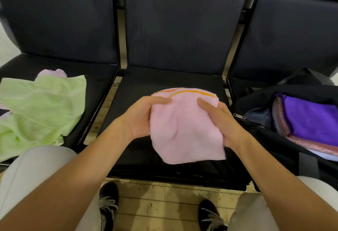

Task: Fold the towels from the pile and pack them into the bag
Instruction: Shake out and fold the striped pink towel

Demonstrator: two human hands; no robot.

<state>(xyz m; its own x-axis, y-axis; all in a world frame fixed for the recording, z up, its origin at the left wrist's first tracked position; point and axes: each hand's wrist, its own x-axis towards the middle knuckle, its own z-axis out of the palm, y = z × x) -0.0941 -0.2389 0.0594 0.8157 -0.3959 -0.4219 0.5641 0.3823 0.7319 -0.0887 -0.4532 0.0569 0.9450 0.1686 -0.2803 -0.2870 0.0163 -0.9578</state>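
A person's 2 bare hands hold a pink towel in the air above the middle seat of a row of 3 dark padded seats. The left hand grips the towel's left edge, thumb curled over the front near the top, fingers hidden behind the cloth. The right hand grips the right edge the same way, thumb on the front, fingers behind. The towel hangs folded between the 2 grips, its long axis running from the far top edge down toward the person, the loose lower end drooping below both hands. Its top edge, just beyond the thumbs, is rounded and carries a curved orange stripe. The cloth looks soft and fuzzy, with a shallow crease at its centre.

Well to the left of the grip, on the left seat, lies the pile: a crumpled pale green towel, thin and wrinkled, with a small lump of pink cloth peeking out behind it. To the right of the grip, on the right seat, sits an open black bag with a metal zip pull on its near rim. Inside it lies a flat stack of folded towels, a purple towel on top and pinkish patterned layers beneath.

Below the grip are pale trouser legs, 2 black laced shoes and a floor of worn wooden planks
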